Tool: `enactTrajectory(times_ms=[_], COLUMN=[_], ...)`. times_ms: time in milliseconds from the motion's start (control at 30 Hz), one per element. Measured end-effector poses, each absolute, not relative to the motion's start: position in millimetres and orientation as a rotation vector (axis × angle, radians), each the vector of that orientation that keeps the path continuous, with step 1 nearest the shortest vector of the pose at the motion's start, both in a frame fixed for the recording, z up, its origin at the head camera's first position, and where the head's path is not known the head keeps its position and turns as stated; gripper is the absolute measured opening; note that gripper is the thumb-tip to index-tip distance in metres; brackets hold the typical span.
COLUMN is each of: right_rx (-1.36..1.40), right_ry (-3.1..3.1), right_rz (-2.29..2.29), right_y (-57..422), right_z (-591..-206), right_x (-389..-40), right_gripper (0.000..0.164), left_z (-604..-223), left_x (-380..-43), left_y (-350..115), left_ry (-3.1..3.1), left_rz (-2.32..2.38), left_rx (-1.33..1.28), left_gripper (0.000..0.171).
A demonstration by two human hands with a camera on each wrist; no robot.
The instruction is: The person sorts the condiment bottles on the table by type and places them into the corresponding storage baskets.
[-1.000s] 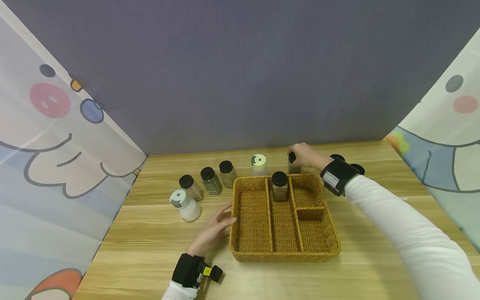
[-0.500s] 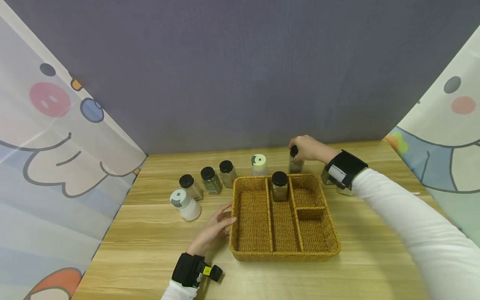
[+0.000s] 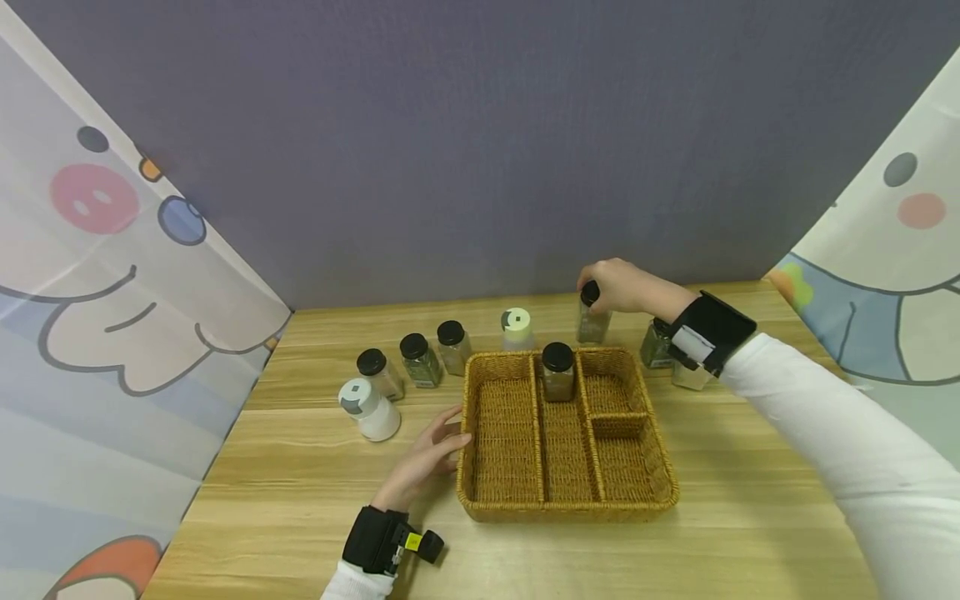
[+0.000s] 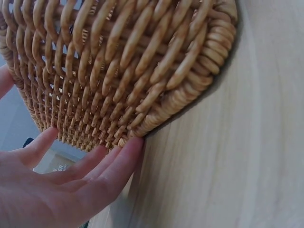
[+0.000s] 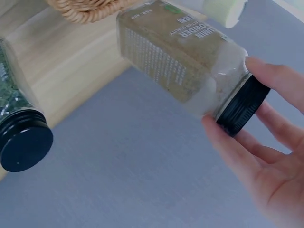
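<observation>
Right hand (image 3: 611,285) pinches near-upright jar (image 3: 592,328) by lid (image 5: 244,105), just above basket (image 3: 570,507) in frame; left hand (image 3: 418,468), uncurled, touches basket.

Cartoon-print curtains (image 3: 97,325) flank the grey backdrop (image 3: 480,150) and wooden table (image 3: 292,492).

Beneath the left grip (image 3: 420,462) and the right grip (image 3: 613,287) spreads a pale wood-grain counter (image 3: 285,500), brightest on their near side. Beyond the right grip rises a plain grey-blue partition (image 3: 480,150). Left of the left grip hangs a cartoon-printed cloth (image 3: 97,350); right of the right grip, a second printed cloth (image 3: 892,333).
</observation>
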State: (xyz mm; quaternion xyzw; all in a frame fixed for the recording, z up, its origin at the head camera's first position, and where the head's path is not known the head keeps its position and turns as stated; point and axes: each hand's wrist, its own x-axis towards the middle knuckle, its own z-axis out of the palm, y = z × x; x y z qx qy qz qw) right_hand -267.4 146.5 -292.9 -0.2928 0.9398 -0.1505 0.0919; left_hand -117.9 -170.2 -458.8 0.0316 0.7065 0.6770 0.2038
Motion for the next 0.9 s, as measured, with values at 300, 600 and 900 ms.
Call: enactTrajectory(times_ms=[300,600,900], right_rx=[-0.846,-0.872,-0.938], right_ry=[2.793,2.777,2.746], right_rz=[-0.431,-0.425,-0.433], right_y=[151,151,146], right_z=[-284,-275,-272], right_x=[-256,-242,-223], right_gripper=[0.038,0.038,0.034], left_z=[-480,-483,-481], left_x=[-126,-128,-128], left_y=[-176,-176,-175], left_ry=[1.953,1.935,1.940], left_rz=[1.881,1.905,1.886], left_rx=[0.037,0.054,0.028], left_gripper=[0.069,0.070,0.073])
